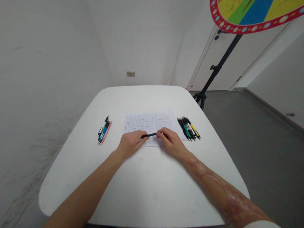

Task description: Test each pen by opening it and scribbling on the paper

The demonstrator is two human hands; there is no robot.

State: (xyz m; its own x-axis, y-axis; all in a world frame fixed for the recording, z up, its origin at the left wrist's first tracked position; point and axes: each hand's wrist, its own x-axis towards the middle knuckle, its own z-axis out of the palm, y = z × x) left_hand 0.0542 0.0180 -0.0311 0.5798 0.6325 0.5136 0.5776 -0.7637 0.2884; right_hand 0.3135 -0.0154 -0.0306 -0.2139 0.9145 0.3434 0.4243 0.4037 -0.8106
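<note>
Your left hand (131, 143) and your right hand (171, 143) are close together, fingers curled inward, and both are closed on one slim dark blue-black pen (149, 135). The pen lies roughly level across the lower part of a white sheet of handwritten paper (147, 122), held between your two hands. Your left fingers clamp one end and your right fingers clamp the other, leaving a short stretch of barrel showing between them. Your hands hide both pen ends, so you can't tell from this view which way the tip points or whether a cap is on. The lines on the sheet are too small and blurred to read.

The sheet lies near the middle of a white rounded table (146, 101). To its left, just past your left hand, is a tight bundle of multicoloured pens (103, 130) beside a flat pink strip (107, 133), though you can't make out what the strip is. To its right is a second bundle of black, green and yellow pens (188, 128), close to the paper's corner. Beyond the table, a black tripod stand (216, 70) holds up a colourful prize wheel (253, 7), cut off by the top of the view.
</note>
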